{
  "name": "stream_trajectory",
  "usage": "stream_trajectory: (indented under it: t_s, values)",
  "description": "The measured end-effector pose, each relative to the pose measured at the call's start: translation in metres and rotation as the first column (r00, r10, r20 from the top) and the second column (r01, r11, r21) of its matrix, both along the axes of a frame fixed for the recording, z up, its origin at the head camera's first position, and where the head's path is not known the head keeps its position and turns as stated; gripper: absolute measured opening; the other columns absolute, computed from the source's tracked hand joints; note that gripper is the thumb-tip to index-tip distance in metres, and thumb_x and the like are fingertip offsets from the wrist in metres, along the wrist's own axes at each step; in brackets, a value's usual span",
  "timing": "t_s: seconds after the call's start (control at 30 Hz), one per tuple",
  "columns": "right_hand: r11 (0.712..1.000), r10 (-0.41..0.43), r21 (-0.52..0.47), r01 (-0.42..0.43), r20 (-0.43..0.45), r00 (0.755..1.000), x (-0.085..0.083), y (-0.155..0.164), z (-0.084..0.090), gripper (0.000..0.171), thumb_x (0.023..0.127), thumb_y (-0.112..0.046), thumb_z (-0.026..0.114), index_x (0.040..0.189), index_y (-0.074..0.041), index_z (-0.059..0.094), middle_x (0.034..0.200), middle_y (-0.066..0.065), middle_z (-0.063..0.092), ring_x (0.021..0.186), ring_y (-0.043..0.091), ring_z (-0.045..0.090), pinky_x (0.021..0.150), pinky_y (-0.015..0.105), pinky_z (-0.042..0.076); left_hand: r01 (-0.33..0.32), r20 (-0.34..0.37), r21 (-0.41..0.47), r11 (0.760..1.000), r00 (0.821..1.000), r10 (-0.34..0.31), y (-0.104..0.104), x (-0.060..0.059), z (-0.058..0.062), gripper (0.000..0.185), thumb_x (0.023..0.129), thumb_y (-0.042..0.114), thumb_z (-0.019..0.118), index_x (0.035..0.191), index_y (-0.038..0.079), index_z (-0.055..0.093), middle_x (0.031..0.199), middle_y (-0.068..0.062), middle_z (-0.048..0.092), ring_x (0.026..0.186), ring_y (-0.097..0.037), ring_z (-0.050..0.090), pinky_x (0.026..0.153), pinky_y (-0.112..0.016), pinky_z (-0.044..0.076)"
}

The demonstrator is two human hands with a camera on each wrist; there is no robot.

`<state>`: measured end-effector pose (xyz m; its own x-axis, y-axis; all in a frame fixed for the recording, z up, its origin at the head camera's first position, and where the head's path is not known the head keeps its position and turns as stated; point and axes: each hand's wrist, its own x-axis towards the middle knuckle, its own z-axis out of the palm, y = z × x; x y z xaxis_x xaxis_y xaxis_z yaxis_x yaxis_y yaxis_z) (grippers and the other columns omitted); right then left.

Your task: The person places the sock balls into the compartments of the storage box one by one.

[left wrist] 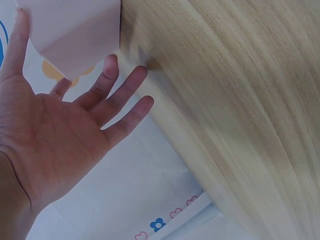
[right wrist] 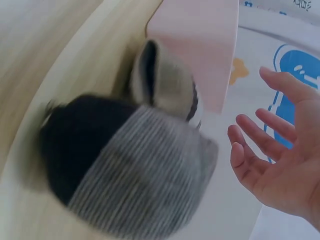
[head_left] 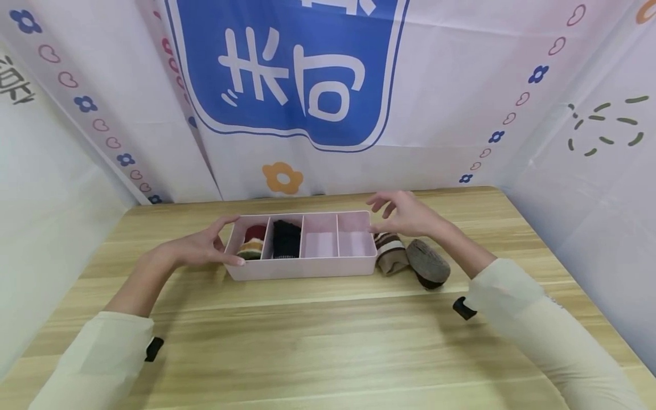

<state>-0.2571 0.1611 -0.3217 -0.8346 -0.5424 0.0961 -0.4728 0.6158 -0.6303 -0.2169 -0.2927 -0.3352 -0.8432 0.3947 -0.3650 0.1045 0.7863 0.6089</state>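
Observation:
A pink tray (head_left: 307,267) with several compartments stands mid-table. Its leftmost compartment holds a red striped rolled sock (head_left: 253,242), the one beside it a black sock (head_left: 286,239); the two right compartments are bare. My left hand (head_left: 202,247) lies open against the tray's left end, thumb at the front corner; the left wrist view shows the open palm (left wrist: 65,135) beside the tray corner (left wrist: 75,35). My right hand (head_left: 405,215) hovers open above the tray's right end and holds nothing (right wrist: 280,170). Below it lie a brown-striped sock roll (head_left: 389,250) (right wrist: 165,85) and a grey sock roll (head_left: 427,263) (right wrist: 145,175).
The wooden table (head_left: 328,341) is boxed in by printed cloth walls (head_left: 287,74) at the back and on both sides. The two loose sock rolls lie close against the tray's right wall (right wrist: 200,45).

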Motion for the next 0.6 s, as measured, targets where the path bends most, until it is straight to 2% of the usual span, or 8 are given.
stream_trajectory:
  t_s: [0.3,0.43,0.6]
  values:
    - [0.998,-0.039,0.059,0.039,0.013,0.999,-0.006,0.027,-0.011,0.065,0.082,-0.017,0.086,0.14,0.0,0.06,0.131,0.022,0.063,0.112,0.042,0.062,0.095,0.054,0.051,-0.004,0.002,0.004,1.0,1.0,0.004,-0.001,-0.001,-0.001,0.115,0.09,0.041,0.08,0.164,0.004,0.0,0.116,-0.021,0.058,0.106,-0.03,0.054,0.092,-0.048,0.044]
    - [0.992,0.035,0.118,-0.041,0.055,0.998,-0.006,0.032,-0.014,0.07,0.082,-0.02,0.087,0.141,0.002,0.058,0.134,0.027,0.061,0.116,0.047,0.061,0.098,0.058,0.049,-0.002,0.003,0.007,1.0,1.0,0.002,-0.001,-0.001,-0.001,0.115,0.09,0.04,0.08,0.164,0.004,0.0,0.117,-0.022,0.057,0.106,-0.031,0.054,0.092,-0.048,0.044]
    - [0.974,0.129,0.176,-0.145,0.103,0.986,-0.004,0.033,-0.018,0.077,0.077,-0.02,0.091,0.139,0.009,0.056,0.13,0.028,0.061,0.116,0.046,0.059,0.1,0.058,0.047,0.001,-0.002,0.001,1.0,1.0,-0.001,-0.001,0.0,-0.001,0.115,0.089,0.041,0.08,0.164,0.004,0.0,0.116,-0.021,0.058,0.105,-0.03,0.054,0.092,-0.048,0.044]
